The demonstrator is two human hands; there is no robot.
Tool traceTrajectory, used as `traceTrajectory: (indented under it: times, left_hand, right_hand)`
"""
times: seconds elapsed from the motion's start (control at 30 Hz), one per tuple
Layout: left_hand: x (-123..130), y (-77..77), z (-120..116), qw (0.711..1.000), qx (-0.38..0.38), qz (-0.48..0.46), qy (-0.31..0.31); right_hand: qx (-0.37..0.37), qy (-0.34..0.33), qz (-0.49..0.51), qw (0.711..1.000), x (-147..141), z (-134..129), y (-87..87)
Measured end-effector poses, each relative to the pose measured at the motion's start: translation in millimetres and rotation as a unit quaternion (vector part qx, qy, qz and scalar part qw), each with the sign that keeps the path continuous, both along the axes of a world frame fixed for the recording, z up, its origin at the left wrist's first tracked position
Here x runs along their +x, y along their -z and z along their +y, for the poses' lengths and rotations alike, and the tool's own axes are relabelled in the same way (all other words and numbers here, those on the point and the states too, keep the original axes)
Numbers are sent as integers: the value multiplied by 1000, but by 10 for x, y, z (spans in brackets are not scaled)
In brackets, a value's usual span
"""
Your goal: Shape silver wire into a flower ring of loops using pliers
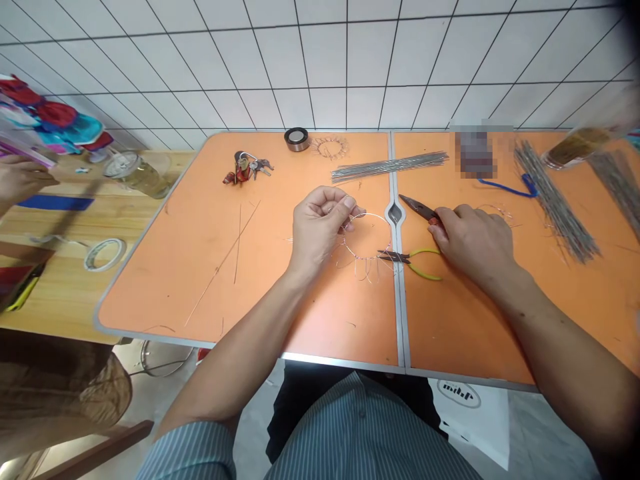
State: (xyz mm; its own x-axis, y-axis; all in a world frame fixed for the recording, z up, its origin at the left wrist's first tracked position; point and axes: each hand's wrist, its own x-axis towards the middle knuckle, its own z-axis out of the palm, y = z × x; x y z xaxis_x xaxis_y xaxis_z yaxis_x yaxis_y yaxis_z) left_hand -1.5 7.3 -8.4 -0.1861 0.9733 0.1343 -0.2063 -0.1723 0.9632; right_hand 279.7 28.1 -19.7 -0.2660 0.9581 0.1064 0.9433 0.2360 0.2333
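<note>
My left hand [324, 223] pinches the edge of a thin wire ring [367, 258] above the orange table. Short wire ends stick out from the ring's lower side. My right hand [473, 243] is wrapped around long-nose pliers [417, 207], whose dark jaws point left toward the table's centre seam; their handles are mostly hidden in the palm. Yellow-handled pliers [424, 252] lie between my hands, their tips at the ring's right edge. Two loose straight wires [220, 267] rest to the left of my left hand.
Behind my hands lie a bundle of straight wires [390, 167], a roll of black tape [297, 139], another wire ring [330, 147] and keys [255, 165]. More wire bundles [557, 203] are at right. On the left, another person's hand [23, 180] is above a wooden table with a jar [135, 175].
</note>
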Motion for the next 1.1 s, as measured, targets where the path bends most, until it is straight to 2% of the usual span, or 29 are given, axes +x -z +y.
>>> traceTrajectory:
  times: [0.17, 0.27, 0.37, 0.43, 0.47, 0.5, 0.53, 0.57, 0.6, 0.63, 0.67, 0.7, 0.73, 0.77, 0.83, 0.87, 0.93, 0.97, 1.0, 1.1]
  left_hand:
    - [-20, 8, 19, 1000, -5, -8, -1]
    - [-30, 18, 38, 1000, -11, -8, -4]
    - [-34, 29, 49, 1000, -9, -10, -5]
    - [-35, 31, 52, 1000, -3, -13, -4]
    - [-36, 29, 52, 1000, 0, -15, -3]
    - [-37, 26, 53, 1000, 2, -18, -4]
    - [-40, 21, 53, 1000, 2, -19, -5]
    - [-44, 14, 54, 1000, 1, -21, -9]
    - [-49, 7, 55, 1000, -1, -22, -14]
    - [-56, 0, 57, 1000, -4, -23, -19]
    - [-64, -8, 59, 999, -4, -25, -25]
    - [-73, -15, 61, 999, -4, -26, -29]
    - [-82, -22, 63, 999, -2, -28, -34]
    - [-91, -29, 65, 999, 1, -27, -37]
    - [-106, -42, 68, 999, 7, -25, -44]
    - [-113, -49, 69, 999, 10, -24, -47]
    - [-125, -67, 69, 998, 15, -26, -53]
    - [-131, -77, 68, 998, 17, -28, -56]
    - [-137, -88, 66, 998, 20, -32, -59]
    - [-162, -120, 58, 996, 36, -41, -65]
  right_hand:
    - [8, 2, 4, 1000, -61, -40, -34]
    - [2, 31, 35, 999, -109, -89, -73]
    - [-8, 55, 101, 993, -106, -122, -150]
    - [-36, 55, 207, 976, -75, -120, -233]
    - [-74, 58, 296, 951, -58, -115, -281]
    - [-127, 72, 413, 899, -46, -109, -328]
    - [-191, 94, 534, 818, -41, -107, -372]
    - [-259, 113, 627, 726, -47, -110, -409]
    - [-317, 130, 690, 638, -63, -120, -438]
    - [-374, 138, 720, 568, -88, -138, -460]
    - [-432, 130, 729, 515, -121, -163, -476]
    - [-476, 118, 728, 479, -158, -192, -489]
    - [-493, 108, 728, 464, -195, -225, -499]
    - [-489, 102, 735, 459, -229, -257, -507]
    - [-424, 105, 772, 462, -279, -312, -513]
    - [-401, 104, 779, 471, -293, -330, -506]
    - [-412, 97, 753, 504, -303, -343, -467]
    - [-416, 85, 730, 536, -302, -340, -437]
    - [-416, 67, 695, 582, -297, -332, -405]
    - [-305, 8, 560, 770, -288, -316, -332]
